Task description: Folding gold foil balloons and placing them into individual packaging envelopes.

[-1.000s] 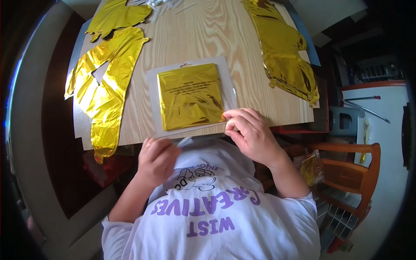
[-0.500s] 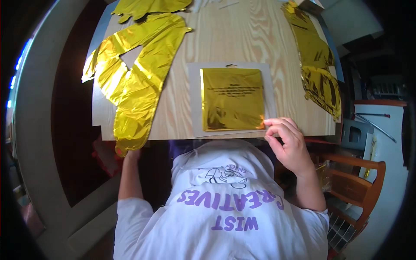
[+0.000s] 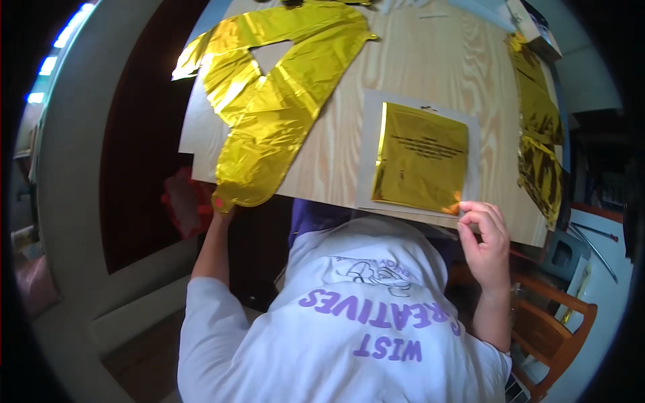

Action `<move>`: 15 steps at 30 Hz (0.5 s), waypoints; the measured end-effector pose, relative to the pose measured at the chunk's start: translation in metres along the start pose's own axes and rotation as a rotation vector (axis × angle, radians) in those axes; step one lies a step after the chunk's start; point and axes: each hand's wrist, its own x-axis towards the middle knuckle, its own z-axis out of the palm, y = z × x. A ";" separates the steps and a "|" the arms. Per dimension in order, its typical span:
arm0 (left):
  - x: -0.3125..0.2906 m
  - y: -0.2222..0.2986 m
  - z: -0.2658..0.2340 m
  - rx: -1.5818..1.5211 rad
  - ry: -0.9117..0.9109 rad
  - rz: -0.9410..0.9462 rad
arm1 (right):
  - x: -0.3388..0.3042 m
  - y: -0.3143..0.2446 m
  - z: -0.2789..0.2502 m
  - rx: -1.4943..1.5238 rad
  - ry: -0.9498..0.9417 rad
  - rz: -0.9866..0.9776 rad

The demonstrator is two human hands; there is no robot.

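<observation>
A flat gold foil balloon (image 3: 282, 101) with a triangular hole lies across the left of the table, its narrow end hanging over the front edge. My left hand (image 3: 224, 214) is at that end, with its fingers hidden behind the foil. To the right, a folded gold foil sheet (image 3: 422, 158) with small print sits inside a clear packet (image 3: 367, 144) with a hang hole. My right hand (image 3: 485, 235) has its thumb and fingertips closed at the packet's lower right corner, by the table edge.
More crumpled gold foil (image 3: 539, 127) lies along the table's (image 3: 336, 144) right edge, near an open box (image 3: 533, 30). White strips (image 3: 403, 5) are at the far side. A wooden chair (image 3: 557, 329) stands at the right, and a red bag (image 3: 185, 205) is below the table at left.
The view has shifted and tilted, so the table and foil appear farther right. Both hands stay at about the same places on the balloon end and packet corner.
</observation>
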 end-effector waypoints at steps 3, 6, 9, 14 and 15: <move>0.063 0.015 -0.015 0.398 0.132 0.091 | 0.002 0.000 -0.001 -0.003 -0.020 0.009; 0.096 0.024 -0.005 0.751 0.118 0.124 | 0.003 -0.004 -0.001 -0.052 -0.032 0.030; 0.109 0.019 -0.006 0.989 0.060 0.115 | 0.003 -0.004 0.001 -0.088 -0.024 0.051; 0.114 0.000 -0.008 1.236 -0.040 0.114 | 0.002 -0.006 0.002 -0.120 -0.020 0.060; 0.115 -0.002 -0.004 1.275 -0.057 0.123 | 0.001 -0.006 0.002 -0.118 -0.021 0.056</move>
